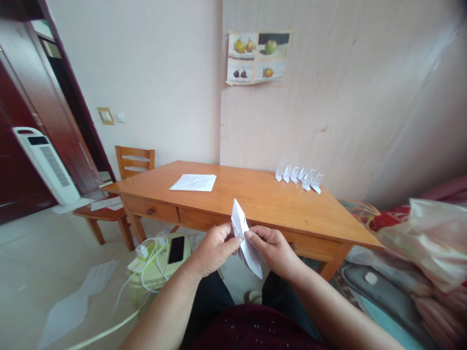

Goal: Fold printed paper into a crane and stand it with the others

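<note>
A folded white paper piece (239,218), long and pointed at its upper end, is held in the air in front of the table's near edge. My left hand (219,248) pinches its left side near the middle, thumb on the front. From the right, my right hand (274,247) grips the same paper with thumb and fingers closed on it. The fingertips behind the paper are partly hidden. On the wooden table (241,187), a stack of printed sheets (194,182) lies to the left. Several small folded paper shapes (305,182) stand in rows at the back right.
Left of my legs, a light green stool-like box (182,253) bears a phone (176,250) and white cables (151,257). Beyond are a wooden chair (134,160) and a white tower appliance (51,165). Loose paper (69,311) lies on the floor; plastic bags (434,238) are piled right.
</note>
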`<action>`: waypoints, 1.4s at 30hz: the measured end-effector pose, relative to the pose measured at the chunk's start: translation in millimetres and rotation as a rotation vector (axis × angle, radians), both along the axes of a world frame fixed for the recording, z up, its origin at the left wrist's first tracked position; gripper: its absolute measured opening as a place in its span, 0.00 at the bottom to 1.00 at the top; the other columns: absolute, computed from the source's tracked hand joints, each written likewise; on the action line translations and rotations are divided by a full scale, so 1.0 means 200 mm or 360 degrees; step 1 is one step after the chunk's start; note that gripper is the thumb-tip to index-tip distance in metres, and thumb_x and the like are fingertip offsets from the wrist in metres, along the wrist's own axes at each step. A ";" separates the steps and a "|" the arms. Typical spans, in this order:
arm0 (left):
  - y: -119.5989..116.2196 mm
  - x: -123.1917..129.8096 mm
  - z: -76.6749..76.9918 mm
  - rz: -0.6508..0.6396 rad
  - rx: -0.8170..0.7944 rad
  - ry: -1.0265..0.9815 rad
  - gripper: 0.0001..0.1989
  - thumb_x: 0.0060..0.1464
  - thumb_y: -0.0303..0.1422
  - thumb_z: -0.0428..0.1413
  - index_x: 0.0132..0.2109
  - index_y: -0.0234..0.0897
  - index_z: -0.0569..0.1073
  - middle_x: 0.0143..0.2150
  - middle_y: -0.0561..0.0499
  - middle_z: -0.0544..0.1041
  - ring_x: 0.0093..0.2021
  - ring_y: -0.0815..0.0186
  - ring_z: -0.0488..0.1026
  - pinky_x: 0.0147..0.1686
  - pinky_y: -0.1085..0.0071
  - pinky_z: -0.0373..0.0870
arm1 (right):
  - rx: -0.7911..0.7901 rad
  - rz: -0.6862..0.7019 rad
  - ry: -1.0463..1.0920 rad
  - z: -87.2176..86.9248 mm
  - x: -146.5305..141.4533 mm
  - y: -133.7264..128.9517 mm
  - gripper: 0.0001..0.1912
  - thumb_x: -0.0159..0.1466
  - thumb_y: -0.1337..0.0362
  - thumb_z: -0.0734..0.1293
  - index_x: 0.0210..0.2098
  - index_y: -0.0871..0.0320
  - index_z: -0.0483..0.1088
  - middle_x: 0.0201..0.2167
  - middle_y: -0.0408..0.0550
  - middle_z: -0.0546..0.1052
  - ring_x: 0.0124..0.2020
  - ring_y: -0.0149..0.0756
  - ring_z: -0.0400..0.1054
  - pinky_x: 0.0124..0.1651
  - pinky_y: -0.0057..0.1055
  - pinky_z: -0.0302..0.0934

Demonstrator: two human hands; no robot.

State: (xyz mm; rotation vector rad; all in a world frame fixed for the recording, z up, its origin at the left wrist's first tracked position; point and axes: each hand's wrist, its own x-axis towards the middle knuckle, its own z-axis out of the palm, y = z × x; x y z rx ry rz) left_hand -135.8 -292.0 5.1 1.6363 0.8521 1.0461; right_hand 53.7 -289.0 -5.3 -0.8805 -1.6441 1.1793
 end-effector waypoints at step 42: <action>0.00 0.05 0.00 0.0311 -0.0387 -0.0329 0.12 0.54 0.42 0.61 0.32 0.37 0.74 0.24 0.56 0.65 0.26 0.71 0.57 0.27 0.74 0.51 | 0.0944 -0.0313 -0.0455 -0.03 0.00 0.04 0.01 0.64 0.65 0.68 0.35 0.54 0.72 0.33 0.46 0.73 0.38 0.39 0.66 0.43 0.36 0.60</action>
